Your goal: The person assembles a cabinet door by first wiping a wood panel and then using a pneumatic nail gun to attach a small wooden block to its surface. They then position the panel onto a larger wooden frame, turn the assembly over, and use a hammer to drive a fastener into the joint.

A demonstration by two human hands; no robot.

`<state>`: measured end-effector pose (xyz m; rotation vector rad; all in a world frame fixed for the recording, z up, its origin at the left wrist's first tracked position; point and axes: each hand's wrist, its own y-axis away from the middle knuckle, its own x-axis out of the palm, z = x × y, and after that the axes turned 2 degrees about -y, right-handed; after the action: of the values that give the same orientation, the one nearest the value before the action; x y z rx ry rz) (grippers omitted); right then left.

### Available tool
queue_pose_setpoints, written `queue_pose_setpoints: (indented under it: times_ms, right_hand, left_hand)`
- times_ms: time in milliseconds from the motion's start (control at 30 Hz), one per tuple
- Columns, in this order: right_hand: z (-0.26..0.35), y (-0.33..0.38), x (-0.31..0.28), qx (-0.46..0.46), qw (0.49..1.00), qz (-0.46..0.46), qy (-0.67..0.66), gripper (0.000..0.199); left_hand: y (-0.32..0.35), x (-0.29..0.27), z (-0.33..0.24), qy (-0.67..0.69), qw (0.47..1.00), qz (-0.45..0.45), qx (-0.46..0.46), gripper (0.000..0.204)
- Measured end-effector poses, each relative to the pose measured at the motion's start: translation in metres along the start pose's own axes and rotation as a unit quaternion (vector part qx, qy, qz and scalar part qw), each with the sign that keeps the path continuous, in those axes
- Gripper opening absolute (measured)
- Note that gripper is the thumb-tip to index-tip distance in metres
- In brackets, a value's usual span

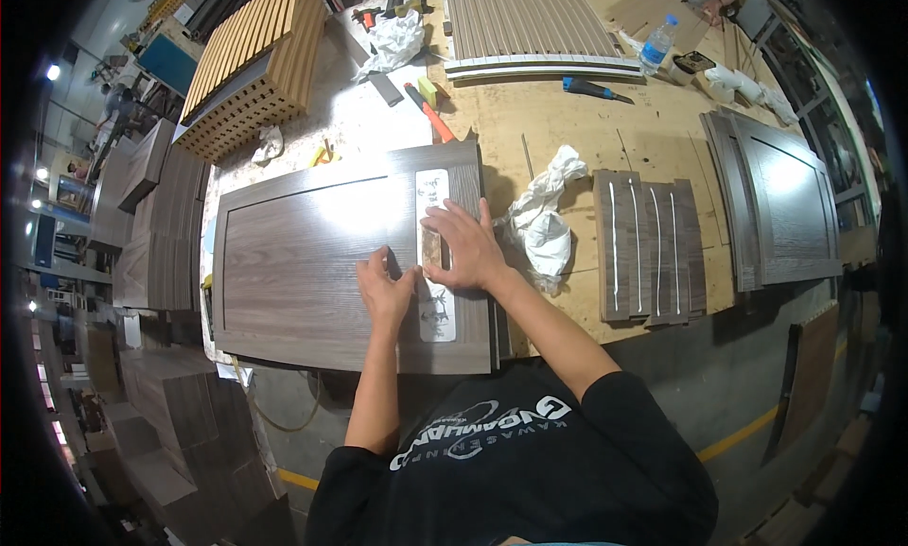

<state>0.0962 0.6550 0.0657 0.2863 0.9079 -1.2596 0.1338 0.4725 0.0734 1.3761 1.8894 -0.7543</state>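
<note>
Hands on the panel: my right hand (466, 248) lies flat, fingers spread, pressing a small wood block (431, 248) onto a pale strip (435, 253) w/ nothing gripped. My left hand (385, 289) rests open just beside it, fingertips at the strip's edge. Strip runs along the right side of the grey door panel (312, 262), which lies flat on the desk (567, 121). White rag (541, 226) near my right wrist; glued grey boards (648, 248) beyond it.

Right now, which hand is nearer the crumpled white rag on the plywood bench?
Right. The right hand lies flat on the grey wood-grain door panel by its edge, just left of the crumpled white rag. The left hand rests further left on the panel.
</note>
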Motion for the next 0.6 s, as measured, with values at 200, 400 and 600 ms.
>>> queue_pose_setpoints:
  times_ms: [200, 400, 600]
  right_hand:
    - [0.0, -0.001, -0.002, 0.004, 1.0, 0.003, -0.012, 0.068]
    - [-0.001, 0.0, 0.0, 0.007, 1.0, 0.0, -0.022, 0.065]
    - [-0.002, -0.003, -0.001, 0.002, 1.0, -0.004, -0.029, 0.067]
  left_hand:
    - [-0.003, -0.01, 0.001, -0.022, 0.998, 0.064, -0.004, 0.065]
    - [-0.053, 0.002, -0.013, -0.115, 0.972, -0.031, 0.204, 0.05]
    - [-0.092, 0.034, -0.018, -0.084, 0.933, -0.003, 0.349, 0.043]
